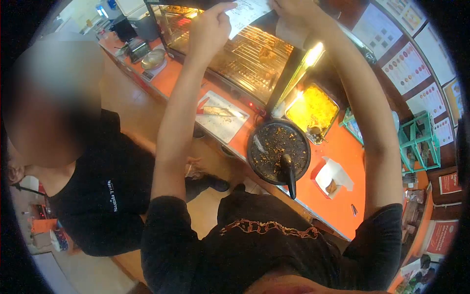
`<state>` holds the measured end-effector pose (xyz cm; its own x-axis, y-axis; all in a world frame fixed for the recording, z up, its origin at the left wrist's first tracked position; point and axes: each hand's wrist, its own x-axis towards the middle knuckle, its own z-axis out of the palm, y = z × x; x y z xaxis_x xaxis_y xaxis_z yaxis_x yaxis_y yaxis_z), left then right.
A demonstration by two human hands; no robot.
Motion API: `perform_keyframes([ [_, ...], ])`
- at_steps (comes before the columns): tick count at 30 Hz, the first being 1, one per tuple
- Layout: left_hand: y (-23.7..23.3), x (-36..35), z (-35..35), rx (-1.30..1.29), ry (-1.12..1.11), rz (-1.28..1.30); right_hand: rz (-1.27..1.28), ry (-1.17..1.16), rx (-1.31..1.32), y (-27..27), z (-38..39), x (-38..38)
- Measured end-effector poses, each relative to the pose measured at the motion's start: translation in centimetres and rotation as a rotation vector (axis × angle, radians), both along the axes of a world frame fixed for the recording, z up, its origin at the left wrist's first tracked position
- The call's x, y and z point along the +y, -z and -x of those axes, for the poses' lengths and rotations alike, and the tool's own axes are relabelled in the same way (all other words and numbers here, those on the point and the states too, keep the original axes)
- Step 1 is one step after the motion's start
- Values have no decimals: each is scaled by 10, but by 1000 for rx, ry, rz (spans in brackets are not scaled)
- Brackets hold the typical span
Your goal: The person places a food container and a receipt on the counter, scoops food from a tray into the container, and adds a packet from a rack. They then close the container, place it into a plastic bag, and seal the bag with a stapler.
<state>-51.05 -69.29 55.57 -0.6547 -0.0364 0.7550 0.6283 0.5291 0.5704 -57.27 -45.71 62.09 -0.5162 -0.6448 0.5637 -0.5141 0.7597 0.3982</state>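
Both of my arms are raised toward the top of the view. My left hand (214, 24) is closed, its thumb and fingers pinching the left edge of a printed paper slip (247, 15). At the slip's other side is my right hand (296, 17), with fingers bent at its upper edge; the frame cuts off part of this hand and of the paper. Behind the slip stands a lit glass warming cabinet (249, 61) with wire racks. Below on the orange counter are a round black board (279, 142) with crumbs and a dark-handled tool (289, 171), plus an open takeaway box (333, 176) with a food piece inside.
A metal tray of yellow food (313, 108) sits beneath a bright lamp (313, 54). Left of the black board lies a white cutting board (223, 115) with a red-handled knife. A co-worker in a black shirt (107, 186) stands close on the left. Green racks (418, 139) are at right.
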Motion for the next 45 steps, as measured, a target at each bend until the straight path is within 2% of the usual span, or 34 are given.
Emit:
perform_keyframes([
  [2,4,-1,8,137,-43,62,-15,16,33,6,7,-2],
  [5,-19,28,-17,653,-569,225,-55,98,-30,7,14,-13],
  [8,-25,40,29,464,-138,277,-73,111,-106,1,-2,-17],
  [11,-26,47,76,198,18,414,30,53,-121,0,2,-11],
  [14,-19,42,92,295,90,464,251,92,-67,2,-2,2],
  [16,-19,46,89,374,-42,561,345,168,-22,1,-23,23],
  [19,-19,64,75,448,-262,641,621,525,-610,5,-103,26],
  [20,-19,65,72,460,-353,663,661,509,-523,16,-105,24],
  [22,-18,71,79,452,-258,613,773,493,-355,57,-108,20],
  [26,-26,73,67,544,-43,539,918,579,-366,69,-115,19],
  [27,-24,70,75,565,-116,547,962,622,-208,75,-116,17],
  [30,-19,60,88,490,-91,520,1147,434,-75,87,-120,15],
  [31,-21,59,82,461,-38,552,1133,360,-68,88,-120,13],
  [34,-24,60,67,549,119,556,1334,255,-354,85,-112,11],
  [35,-22,58,70,534,11,545,1401,216,-472,81,-112,13],
  [37,-15,53,83,500,-193,524,1507,104,-533,90,-104,17],
  [38,-15,44,96,454,-107,568,1565,57,-550,96,-104,23],
  [40,-15,28,118,400,-71,603,1608,64,-576,108,-103,21],
  [42,-17,14,136,386,-73,622,1433,24,-747,128,-116,17],
  [44,-12,13,149,398,-68,622,1315,-357,-573,174,-160,9],
  [45,-6,22,152,427,-46,601,1267,-299,-521,190,-203,12],
])
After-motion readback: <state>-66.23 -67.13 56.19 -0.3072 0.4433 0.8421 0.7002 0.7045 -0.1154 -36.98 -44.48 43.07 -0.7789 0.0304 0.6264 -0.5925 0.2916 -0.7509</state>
